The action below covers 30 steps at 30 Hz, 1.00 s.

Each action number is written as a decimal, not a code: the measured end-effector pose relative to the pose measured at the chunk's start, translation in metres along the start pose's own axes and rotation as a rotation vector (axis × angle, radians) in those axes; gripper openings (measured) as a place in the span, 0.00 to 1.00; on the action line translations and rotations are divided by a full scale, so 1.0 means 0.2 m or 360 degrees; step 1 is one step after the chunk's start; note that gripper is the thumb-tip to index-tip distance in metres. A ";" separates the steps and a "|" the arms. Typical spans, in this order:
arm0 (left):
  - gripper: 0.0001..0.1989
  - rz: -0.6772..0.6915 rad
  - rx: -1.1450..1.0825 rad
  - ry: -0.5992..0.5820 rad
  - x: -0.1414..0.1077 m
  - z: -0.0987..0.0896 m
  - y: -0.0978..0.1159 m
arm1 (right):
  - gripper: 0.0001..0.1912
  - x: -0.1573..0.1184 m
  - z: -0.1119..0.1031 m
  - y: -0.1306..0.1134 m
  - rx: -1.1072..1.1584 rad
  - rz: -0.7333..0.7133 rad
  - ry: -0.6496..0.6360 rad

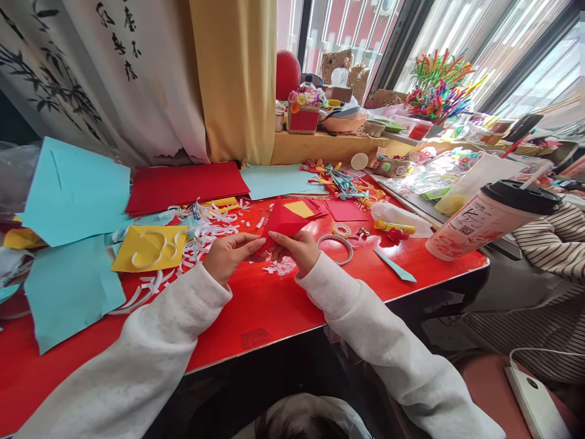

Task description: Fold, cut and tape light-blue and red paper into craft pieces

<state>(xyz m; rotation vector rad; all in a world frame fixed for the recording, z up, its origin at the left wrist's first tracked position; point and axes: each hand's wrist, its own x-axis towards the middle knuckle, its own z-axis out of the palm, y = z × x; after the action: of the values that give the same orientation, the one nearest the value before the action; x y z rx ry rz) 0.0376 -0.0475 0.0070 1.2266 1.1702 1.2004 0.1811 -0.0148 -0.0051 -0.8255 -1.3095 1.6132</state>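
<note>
Above the red tabletop, my left hand (232, 255) and my right hand (298, 249) are close together, each pinching a piece of folded red paper (280, 224) by its near edge. The paper rises to a pointed tip at the back. Just behind it lie a small yellow paper square (299, 209) and more red sheets (346, 210). White paper scraps (282, 266) are scattered beneath my hands. To the right of my right hand sits a roll of tape (336, 249).
Blue sheets (73, 286), a yellow sheet (150, 247) and white paper strips (201, 244) cover the left side. A glue stick (393, 227), a blue paper strip (395, 266) and a tilted drink cup (479, 219) are at right. Beyond the cup shows a person's striped sleeve (555, 238).
</note>
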 end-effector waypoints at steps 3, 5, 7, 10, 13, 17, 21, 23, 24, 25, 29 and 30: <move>0.12 0.0016 -0.0006 0.0008 0.00 0.00 0.00 | 0.14 0.00 0.00 0.00 -0.0015 0.0030 0.0034; 0.12 0.0041 0.0034 0.0030 0.00 0.01 -0.01 | 0.14 0.00 0.00 0.00 -0.0028 0.0042 0.0030; 0.12 0.0064 0.0068 0.0040 -0.01 0.01 -0.01 | 0.15 0.00 0.01 0.00 -0.0038 0.0038 -0.0002; 0.12 0.0090 0.0096 0.0035 -0.01 0.01 -0.03 | 0.16 0.00 0.01 0.01 -0.0061 0.0002 -0.0032; 0.13 0.0085 0.0118 0.0018 0.00 0.01 -0.03 | 0.16 0.00 0.01 0.01 -0.0080 -0.0057 0.0021; 0.13 0.0028 0.0084 -0.0080 0.00 0.01 -0.02 | 0.16 0.00 0.00 0.00 -0.0081 -0.0115 0.0136; 0.11 -0.0005 0.0043 -0.0087 -0.01 0.01 -0.01 | 0.16 -0.01 0.00 0.00 -0.0076 -0.0114 0.0101; 0.11 0.0002 0.0043 -0.0069 -0.02 0.01 -0.01 | 0.17 0.00 0.01 0.02 -0.0097 -0.0077 0.0062; 0.11 0.0020 0.0048 -0.0060 -0.01 0.01 -0.01 | 0.17 0.00 0.00 0.02 -0.0111 -0.0070 0.0049; 0.11 0.0045 0.0057 -0.0051 -0.01 0.01 -0.01 | 0.17 0.01 0.00 0.02 -0.0125 -0.0090 0.0056; 0.11 0.0107 0.0204 -0.0076 0.01 -0.02 -0.03 | 0.21 0.03 -0.10 -0.05 -0.0270 -0.0563 0.0546; 0.11 0.0111 0.0273 -0.0102 0.01 -0.02 -0.03 | 0.23 0.02 -0.13 -0.09 -0.0381 -0.0748 0.0719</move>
<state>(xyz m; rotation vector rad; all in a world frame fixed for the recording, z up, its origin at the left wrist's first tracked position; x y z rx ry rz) 0.0330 -0.0449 0.0005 1.4343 1.2106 1.1213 0.2074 0.0005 0.0066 -0.8808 -1.2574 0.8534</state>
